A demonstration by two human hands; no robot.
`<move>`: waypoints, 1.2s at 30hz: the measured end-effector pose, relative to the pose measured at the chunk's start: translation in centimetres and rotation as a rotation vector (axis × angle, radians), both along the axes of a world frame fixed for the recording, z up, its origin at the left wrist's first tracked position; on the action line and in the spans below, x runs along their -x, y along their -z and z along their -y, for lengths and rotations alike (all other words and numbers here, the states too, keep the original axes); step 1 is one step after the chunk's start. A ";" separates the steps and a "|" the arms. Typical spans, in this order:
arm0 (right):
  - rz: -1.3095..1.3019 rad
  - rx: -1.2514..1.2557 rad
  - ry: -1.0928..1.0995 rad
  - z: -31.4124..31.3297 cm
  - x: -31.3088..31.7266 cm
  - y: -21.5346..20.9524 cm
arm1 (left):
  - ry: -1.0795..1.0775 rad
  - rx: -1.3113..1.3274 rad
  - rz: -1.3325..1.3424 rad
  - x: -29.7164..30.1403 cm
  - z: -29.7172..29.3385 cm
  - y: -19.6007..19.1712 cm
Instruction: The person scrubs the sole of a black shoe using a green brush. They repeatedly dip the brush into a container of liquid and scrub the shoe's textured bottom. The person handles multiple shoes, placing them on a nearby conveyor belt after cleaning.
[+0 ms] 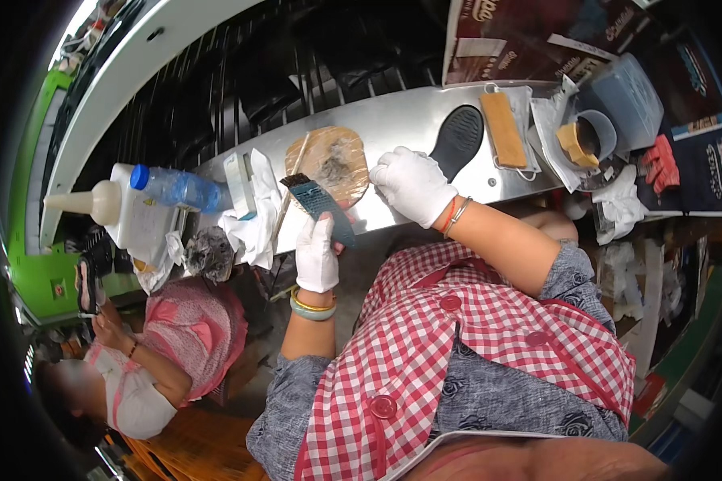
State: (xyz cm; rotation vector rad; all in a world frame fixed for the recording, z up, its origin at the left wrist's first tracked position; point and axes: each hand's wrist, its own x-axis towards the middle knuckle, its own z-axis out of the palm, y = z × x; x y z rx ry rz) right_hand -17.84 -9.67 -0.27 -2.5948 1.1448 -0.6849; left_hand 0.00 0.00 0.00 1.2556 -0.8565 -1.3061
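Observation:
Both my hands wear white cotton gloves. My left hand [318, 255] grips a dark teal, textured flat piece [319, 207] by its lower end. A dark, rough end of that piece lies over the rounded tan board [346, 144], which is wrapped in clear film and smudged grey in the middle. My right hand [413, 186] is closed, its fingertips curled by the board's right edge; whatever they may hold is hidden. Beside it, a black shoe sole [460, 132] rests on the metal bench. A thin stick [294, 180] runs along the board's left edge.
Left on the bench [257, 132] are a white squeeze bottle [108, 204], a blue-capped water bottle [176, 189] and white cloth [257, 212]. Rightward lie a tan block [503, 130], a cup [595, 132] and a red glove [660, 164]. Another person [140, 377] sits at left, holding a shoe [88, 282].

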 end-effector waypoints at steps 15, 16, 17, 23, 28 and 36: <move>-0.197 0.153 0.095 1.5 -4.3 0.7 | -0.050 -0.031 -0.098 -2.7 -0.1 2.5; -0.202 0.154 0.096 1.7 -4.4 0.8 | -0.049 -0.024 -0.109 -2.7 -0.1 2.6; -0.207 0.154 0.097 1.8 -4.4 0.9 | -0.047 -0.017 -0.120 -2.6 0.0 2.8; -0.087 0.076 0.122 2.5 -4.7 1.4 | -0.006 -0.038 -0.133 -3.0 0.1 2.5; 0.146 -0.115 0.268 2.5 -4.4 1.2 | -0.013 -0.044 -0.125 -3.0 0.1 2.6; 0.108 -0.108 0.169 1.6 -3.5 1.1 | 0.017 -0.050 -0.111 -2.4 0.1 2.3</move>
